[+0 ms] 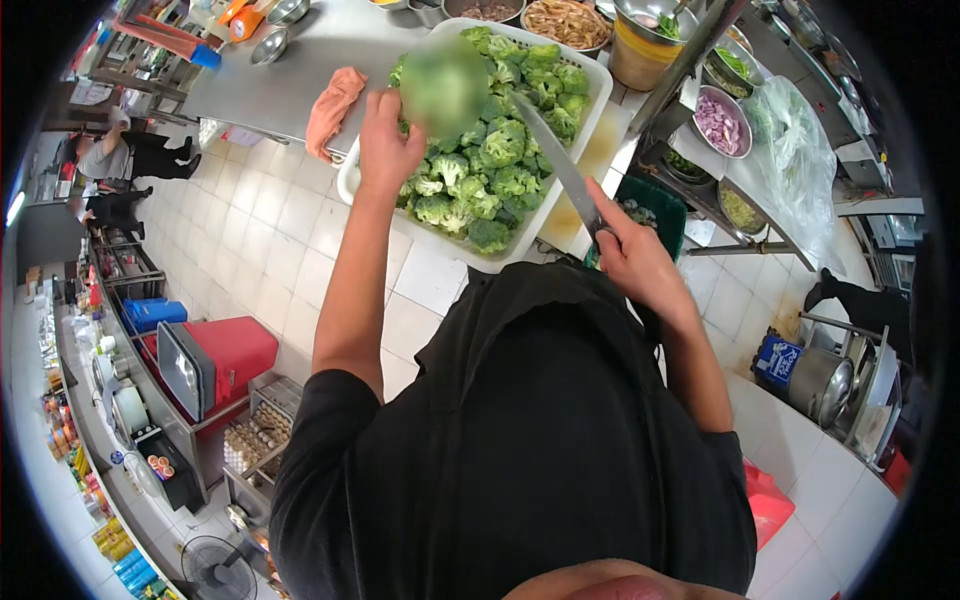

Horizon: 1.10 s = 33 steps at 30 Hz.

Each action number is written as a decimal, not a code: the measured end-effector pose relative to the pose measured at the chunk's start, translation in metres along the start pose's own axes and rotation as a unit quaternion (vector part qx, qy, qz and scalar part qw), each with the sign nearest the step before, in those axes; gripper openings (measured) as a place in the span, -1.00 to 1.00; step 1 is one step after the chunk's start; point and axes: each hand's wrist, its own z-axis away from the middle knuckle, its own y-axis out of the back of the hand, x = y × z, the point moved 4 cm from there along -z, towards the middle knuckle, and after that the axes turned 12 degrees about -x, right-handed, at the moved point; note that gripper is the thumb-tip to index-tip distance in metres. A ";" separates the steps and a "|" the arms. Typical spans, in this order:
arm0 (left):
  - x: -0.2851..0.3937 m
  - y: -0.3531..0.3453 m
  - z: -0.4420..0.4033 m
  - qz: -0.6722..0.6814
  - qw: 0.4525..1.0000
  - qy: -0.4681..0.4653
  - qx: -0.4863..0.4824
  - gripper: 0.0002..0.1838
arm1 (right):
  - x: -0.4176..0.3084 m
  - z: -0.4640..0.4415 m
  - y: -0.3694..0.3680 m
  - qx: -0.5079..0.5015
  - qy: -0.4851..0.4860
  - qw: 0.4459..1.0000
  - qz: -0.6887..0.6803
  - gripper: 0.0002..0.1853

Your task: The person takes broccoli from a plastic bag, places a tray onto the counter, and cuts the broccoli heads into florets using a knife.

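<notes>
A white tub (603,95) full of cut broccoli (507,145) stands in front of me. My left hand (388,140) is at the tub's left edge with its fingers curled; a blurred patch over the broccoli beside it hides what the fingertips hold, if anything. My right hand (632,250) grips the handle of a long knife (562,165), whose blade reaches over the tub's right rim with its tip above the broccoli. An orange cloth (338,108) lies on the steel table (240,90) just left of my left hand.
Bowls of sliced meat (565,22) and purple onion (720,122) stand at the back and right. A clear plastic bag (795,150) hangs at the right shelf. A green crate (665,215) sits below the knife hand. Two people (125,155) are at the far left.
</notes>
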 end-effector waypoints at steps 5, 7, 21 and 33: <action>0.008 0.001 -0.002 -0.044 0.993 -0.105 -0.003 -0.61 | -0.020 0.011 -0.008 -0.008 0.035 0.993 0.112 -0.22; 0.016 0.000 -0.004 -0.027 0.994 -0.107 -0.026 -0.59 | -0.024 0.011 -0.007 0.019 0.067 0.988 0.138 -0.21; 0.042 -0.014 0.004 -0.039 0.988 -0.143 -0.045 -0.60 | -0.040 -0.011 0.003 0.003 0.024 0.972 0.234 -0.18; 0.027 -0.026 -0.001 -0.039 0.992 -0.108 -0.047 -0.66 | -0.045 -0.029 0.000 -0.039 0.025 0.976 0.211 -0.10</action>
